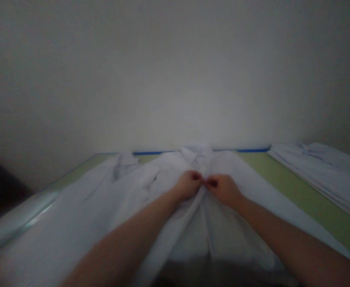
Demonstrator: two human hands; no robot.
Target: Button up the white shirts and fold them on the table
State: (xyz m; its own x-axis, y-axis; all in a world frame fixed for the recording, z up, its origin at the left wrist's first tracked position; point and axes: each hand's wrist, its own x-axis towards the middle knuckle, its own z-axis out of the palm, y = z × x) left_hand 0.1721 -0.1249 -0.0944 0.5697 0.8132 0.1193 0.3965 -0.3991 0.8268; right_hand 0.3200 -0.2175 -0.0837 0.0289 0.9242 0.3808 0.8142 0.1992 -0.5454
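A white collared shirt [175, 163] is spread on the table, its collar toward the wall and its front edges running down toward me. My left hand [189, 185] pinches the front edge of the shirt below the collar. Close beside it, my right hand [224, 189] pinches the same spot from the other side, and the fingertips of both hands nearly meet. Any button between the fingers is too small and blurred to make out. Below the hands the front parts and hangs in folds.
Left of the shirt lies another white garment [82, 203]. Folded white clothes [327, 171] are stacked at the right. The green tabletop [294, 183] has a blue edge [252, 150] against a plain wall [175, 71]. A dark object [1, 187] stands at the far left.
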